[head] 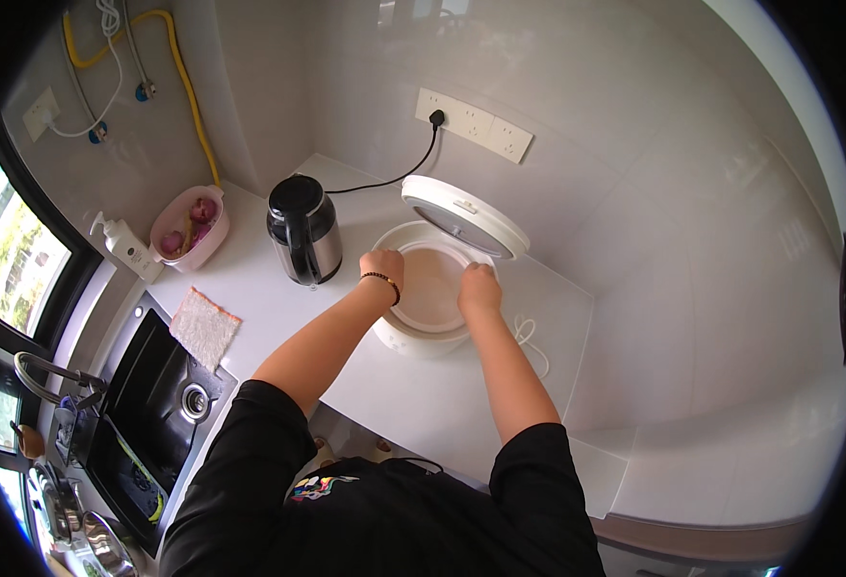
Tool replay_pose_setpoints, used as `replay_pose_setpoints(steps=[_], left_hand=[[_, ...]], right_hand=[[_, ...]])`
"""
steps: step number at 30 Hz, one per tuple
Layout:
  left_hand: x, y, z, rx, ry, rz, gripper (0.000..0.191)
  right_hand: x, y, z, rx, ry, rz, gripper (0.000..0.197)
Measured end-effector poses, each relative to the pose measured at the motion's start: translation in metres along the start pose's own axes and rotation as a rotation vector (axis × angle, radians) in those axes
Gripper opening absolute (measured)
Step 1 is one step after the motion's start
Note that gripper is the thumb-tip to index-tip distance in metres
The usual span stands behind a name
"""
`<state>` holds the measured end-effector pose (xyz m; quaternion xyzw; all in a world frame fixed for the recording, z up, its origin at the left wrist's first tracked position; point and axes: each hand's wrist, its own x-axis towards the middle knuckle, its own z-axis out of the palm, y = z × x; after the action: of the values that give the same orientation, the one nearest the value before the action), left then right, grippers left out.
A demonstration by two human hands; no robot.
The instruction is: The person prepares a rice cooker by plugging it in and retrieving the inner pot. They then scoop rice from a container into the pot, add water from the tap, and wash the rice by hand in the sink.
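A white rice cooker [423,345] stands on the counter, its hinged lid [466,209] raised at the back. Inside it sits a pale inner pot [433,285] with a beige interior; whether it holds water or anything else clear, I cannot tell. My left hand [383,272], with a beaded bracelet at the wrist, grips the pot's left rim with curled fingers. On the opposite side my right hand [480,290] is closed around the right rim, below the lid. Both hands hide the parts of the rim they hold.
Left of the cooker stands a black and steel electric kettle [304,231], its cord running to a wall socket strip [473,124]. Farther left are a pink basin [190,227] with onions, a pump bottle [127,247], a cloth [206,328] and a black sink [156,389]. A white cord [527,333] lies right.
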<state>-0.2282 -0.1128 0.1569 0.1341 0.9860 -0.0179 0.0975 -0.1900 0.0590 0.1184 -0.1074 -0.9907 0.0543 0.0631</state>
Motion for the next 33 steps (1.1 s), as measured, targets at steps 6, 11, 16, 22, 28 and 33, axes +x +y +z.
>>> replay_pose_setpoints(steps=[6, 11, 16, 22, 28, 33], left_hand=[[0.014, -0.021, 0.007, -0.202, 0.062, -0.038, 0.023], [0.018, -0.044, 0.009, -0.525, 0.047, 0.046, 0.037], [0.013, -0.053, -0.002, -1.084, -0.001, 0.071, 0.033], [-0.01, -0.052, -0.028, -1.673, -0.2, -0.028, 0.019], [-0.058, -0.066, -0.053, -1.849, -0.166, 0.062, 0.014], [-0.142, -0.108, -0.053, -1.706, -0.069, 0.144, 0.017]], right_hand=[[0.012, 0.009, -0.016, 0.176, -0.059, 0.043, 0.03], [0.013, 0.037, -0.016, 0.567, -0.079, -0.044, 0.035], [0.01, 0.043, -0.039, 1.117, -0.269, 0.153, 0.029], [-0.003, 0.031, -0.068, 1.403, -0.285, 0.327, 0.03], [-0.019, 0.017, -0.098, 1.527, -0.34, 0.191, 0.031], [-0.061, -0.028, -0.125, 1.542, -0.364, 0.018, 0.034]])
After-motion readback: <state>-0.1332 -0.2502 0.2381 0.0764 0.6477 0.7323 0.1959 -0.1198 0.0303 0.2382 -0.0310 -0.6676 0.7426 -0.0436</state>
